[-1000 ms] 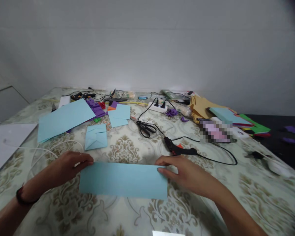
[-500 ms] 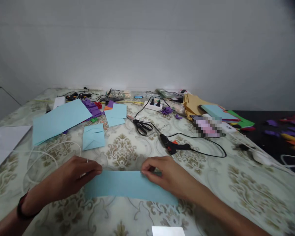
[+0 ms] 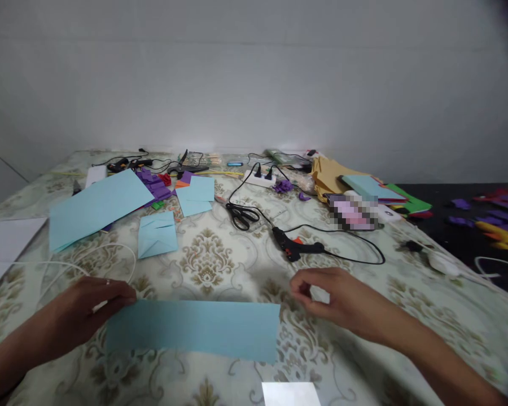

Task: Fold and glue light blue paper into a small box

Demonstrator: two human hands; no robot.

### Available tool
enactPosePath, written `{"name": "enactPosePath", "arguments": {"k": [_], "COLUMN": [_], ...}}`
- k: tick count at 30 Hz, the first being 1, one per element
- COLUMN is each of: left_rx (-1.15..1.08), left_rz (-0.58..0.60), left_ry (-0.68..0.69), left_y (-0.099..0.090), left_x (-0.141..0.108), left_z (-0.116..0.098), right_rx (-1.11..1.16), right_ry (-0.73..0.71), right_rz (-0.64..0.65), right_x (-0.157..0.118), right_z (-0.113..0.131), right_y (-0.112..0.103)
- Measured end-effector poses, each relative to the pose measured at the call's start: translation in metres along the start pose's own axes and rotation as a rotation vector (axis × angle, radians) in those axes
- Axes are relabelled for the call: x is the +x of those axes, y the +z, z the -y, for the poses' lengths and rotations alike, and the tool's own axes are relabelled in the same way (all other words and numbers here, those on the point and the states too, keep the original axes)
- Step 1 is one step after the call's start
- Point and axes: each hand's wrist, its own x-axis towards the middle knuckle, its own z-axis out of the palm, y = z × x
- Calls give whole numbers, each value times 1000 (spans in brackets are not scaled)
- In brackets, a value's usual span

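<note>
The blue paper strip is smooth and matt, and so are the large blue sheets; the folded blue paper is creased across its face. Under them the bench cover looks smooth, like plastic-coated cloth (its exact make is hard to tell), with a soft sheen. The glue gun is of black plastic, its finish dull; the scissors show black plastic handles. The power strip is smooth white plastic. The tan stack looks like matt paper. On the left hand a ring gleams like metal. The wall behind is smooth, with a faint sheen.
</note>
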Motion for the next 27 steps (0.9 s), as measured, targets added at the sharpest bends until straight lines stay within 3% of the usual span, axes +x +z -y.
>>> {"name": "enactPosePath", "arguments": {"k": [4,8,13,18,22,27], "left_rx": [-22,-124,-207,-50,10,-90], "left_rz": [124,185,235,258,308,286], "left_ry": [24,52,106,125,203,243], "left_y": [10,13,14,35,55,54], "left_x": [19,45,57,70,87,92], "left_z": [-15,-35,-45,-62,-83,-86], "right_rx": [-71,-10,35,-11,-37,27], "right_ry": [-31,-212,-249,-203,-216,-241], "right_rz": [-161,-106,-50,41,28,8], "right_x": [10,34,55,59,58,50], "right_z": [15,35,44,48,53,55], "right_y": [1,35,66,74,77,69]}}
